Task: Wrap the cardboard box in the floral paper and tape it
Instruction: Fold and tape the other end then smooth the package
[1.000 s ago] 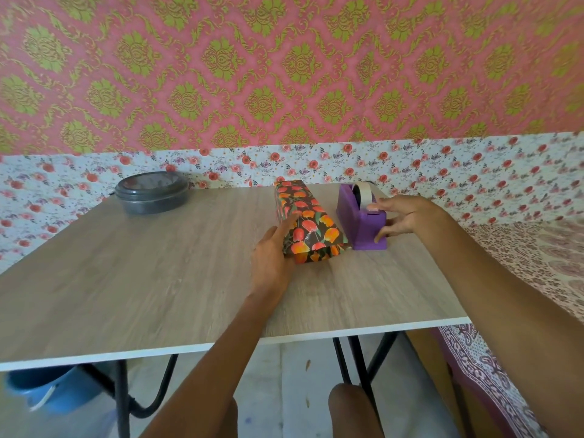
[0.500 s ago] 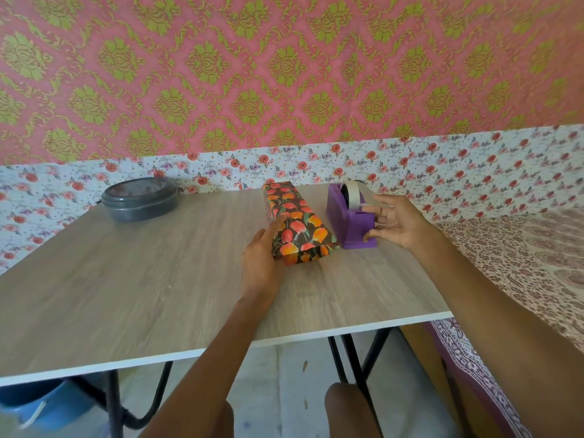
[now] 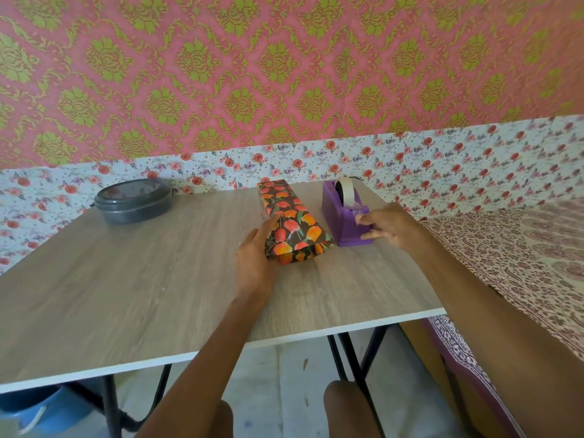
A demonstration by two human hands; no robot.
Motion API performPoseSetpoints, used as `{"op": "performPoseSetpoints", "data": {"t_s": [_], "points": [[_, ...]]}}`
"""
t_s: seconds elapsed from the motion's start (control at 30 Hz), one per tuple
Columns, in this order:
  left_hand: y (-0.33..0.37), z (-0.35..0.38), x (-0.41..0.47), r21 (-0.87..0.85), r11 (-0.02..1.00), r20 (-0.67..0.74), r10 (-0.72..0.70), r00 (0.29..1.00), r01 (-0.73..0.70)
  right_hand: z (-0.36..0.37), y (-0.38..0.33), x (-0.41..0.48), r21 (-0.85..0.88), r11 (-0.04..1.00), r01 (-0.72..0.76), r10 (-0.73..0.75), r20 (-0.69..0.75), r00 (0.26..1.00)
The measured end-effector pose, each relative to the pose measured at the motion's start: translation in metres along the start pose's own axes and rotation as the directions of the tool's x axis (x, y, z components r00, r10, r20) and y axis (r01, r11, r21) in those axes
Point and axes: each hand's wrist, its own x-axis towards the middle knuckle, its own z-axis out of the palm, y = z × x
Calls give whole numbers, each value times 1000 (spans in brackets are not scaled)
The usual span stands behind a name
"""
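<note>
The box (image 3: 289, 219), wrapped in dark paper with orange and red flowers, lies lengthwise on the wooden table (image 3: 142, 279). The paper at its near end sticks out loosely. My left hand (image 3: 252, 257) rests against the box's near left side with its fingers stretched along it. Just right of the box stands a purple tape dispenser (image 3: 343, 213) holding a roll of pale tape. My right hand (image 3: 388, 227) grips the dispenser's near end, with its fingertips at the cutter and its thumb low on the near face. Whether it pinches the tape end is hidden.
A dark round lidded container (image 3: 132, 200) sits at the table's far left. A surface covered in patterned cloth (image 3: 521, 254) adjoins the table on the right. Papered walls close off the back. My knees and a blue tub (image 3: 47, 412) are below the near edge.
My right hand has shifted along the dispenser, its fingers now curled at the cutter end. My left hand stays against the box. The box and the dispenser have not moved.
</note>
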Motion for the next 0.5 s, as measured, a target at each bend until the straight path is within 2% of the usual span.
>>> {"op": "performPoseSetpoints", "data": {"t_s": [0.07,0.1,0.27,0.3,0.37,0.43,0.5], "points": [[-1,0,1,-2,1000,-10,6,1000,-6,2,2,-3,-405,914,0,-57,-128,990],[-1,0,0,-4,1000,-9,8,1000,-8,1,7,-4,-488,873,-8,-77,-154,985],[3,-1,0,-14,1000,-3,8,1000,-8,-5,1,-29,-428,889,163,-274,-210,939],[2,-1,0,-26,1000,-4,17,1000,-17,-4,-2,-38,-343,915,211,-283,-177,943],[2,-1,0,-52,998,-16,35,999,-35,3,-8,-60,-114,952,285,-287,-3,958],[2,-2,0,-74,996,-24,56,998,-57,15,-6,-71,-139,933,333,-301,205,931],[3,-5,2,-98,993,-37,69,997,-72,33,2,-73,-259,882,393,-307,315,898]]}}
